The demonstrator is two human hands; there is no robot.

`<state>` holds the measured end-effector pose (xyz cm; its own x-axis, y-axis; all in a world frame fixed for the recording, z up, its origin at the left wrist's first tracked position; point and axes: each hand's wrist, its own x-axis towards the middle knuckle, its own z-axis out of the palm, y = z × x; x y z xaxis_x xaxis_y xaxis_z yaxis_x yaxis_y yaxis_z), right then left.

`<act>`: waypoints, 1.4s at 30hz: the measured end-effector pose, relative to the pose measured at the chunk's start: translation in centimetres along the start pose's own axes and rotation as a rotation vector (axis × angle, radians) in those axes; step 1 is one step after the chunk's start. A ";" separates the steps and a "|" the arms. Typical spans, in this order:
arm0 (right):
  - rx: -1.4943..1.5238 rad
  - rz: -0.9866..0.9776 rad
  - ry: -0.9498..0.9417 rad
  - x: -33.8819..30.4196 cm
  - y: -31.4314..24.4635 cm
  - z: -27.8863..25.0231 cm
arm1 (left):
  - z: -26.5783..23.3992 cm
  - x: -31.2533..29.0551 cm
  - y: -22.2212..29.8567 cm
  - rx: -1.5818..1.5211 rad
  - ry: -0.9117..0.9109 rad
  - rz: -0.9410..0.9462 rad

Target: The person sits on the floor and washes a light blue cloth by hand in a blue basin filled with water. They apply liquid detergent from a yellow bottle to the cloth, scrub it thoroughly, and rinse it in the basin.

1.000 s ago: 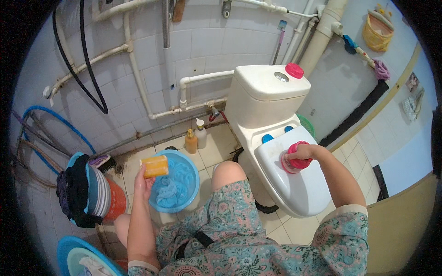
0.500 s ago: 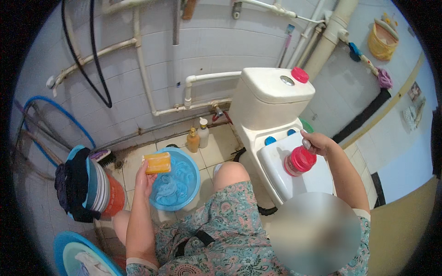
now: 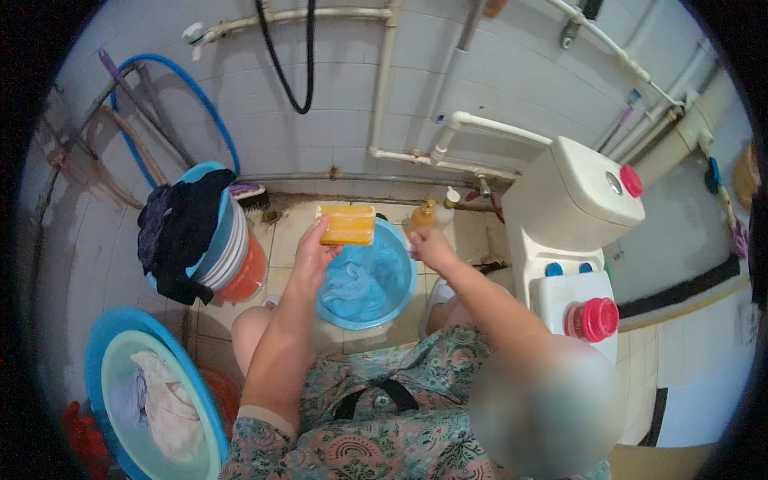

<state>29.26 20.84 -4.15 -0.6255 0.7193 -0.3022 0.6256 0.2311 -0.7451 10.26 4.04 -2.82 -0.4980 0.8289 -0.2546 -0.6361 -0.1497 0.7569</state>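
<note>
My left hand (image 3: 310, 256) grips a yellow-orange bar of soap (image 3: 346, 226) with pale edges, held above a round blue basin (image 3: 410, 292). Light blue crumpled cloth (image 3: 354, 284) lies in the basin. My right hand (image 3: 434, 250) is closed over the basin's right rim, with a small whitish thing at its fingertips that I cannot make out. Just beyond that hand stand an amber pump bottle (image 3: 422, 214) and a white pump bottle (image 3: 450, 200). A red-lidded jar (image 3: 592, 319) sits on the closed toilet lid (image 3: 552, 300).
A toilet (image 3: 566, 200) stands to the right. At left, dark clothes (image 3: 180, 228) hang over stacked buckets (image 3: 245, 268). Nearer, a pale green basin (image 3: 120, 352) holding clothes nests in a blue tub (image 3: 92, 340). A brush (image 3: 252, 194) lies by the wall, under pipes (image 3: 382, 88).
My right hand has moved left from beside the red jar to the basin. The view has turned left; my left hand still holds the soap over the basin.
</note>
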 end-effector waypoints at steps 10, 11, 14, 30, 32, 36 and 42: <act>-0.112 -0.135 0.049 3.3 -0.6 5.7 | -0.8 0.3 1.3 0.039 0.097 0.010; -0.088 -0.148 0.038 3.5 -0.3 5.5 | -1.0 0.7 1.0 0.046 0.098 0.002; 0.119 -0.222 0.035 3.9 1.5 5.5 | -0.4 0.9 0.6 0.065 0.112 -0.024; 0.609 -0.025 -0.027 -0.9 -5.0 2.7 | 1.3 0.1 -2.5 0.321 -0.080 -0.092; 0.619 0.016 -0.004 -1.8 -5.2 1.0 | 1.2 0.2 -3.0 0.329 0.000 -0.072; 0.844 0.092 0.017 -6.7 -7.0 -4.5 | -1.2 1.5 -3.6 0.315 0.124 -0.079; 0.870 0.099 0.260 -15.0 -3.0 -15.6 | -1.6 1.8 -5.4 0.293 0.164 -0.134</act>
<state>44.10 19.57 11.90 -0.3966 0.8590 -0.3239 0.0330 -0.3393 -0.9401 11.91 5.51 -8.34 -0.5249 0.7295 -0.4385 -0.5179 0.1350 0.8447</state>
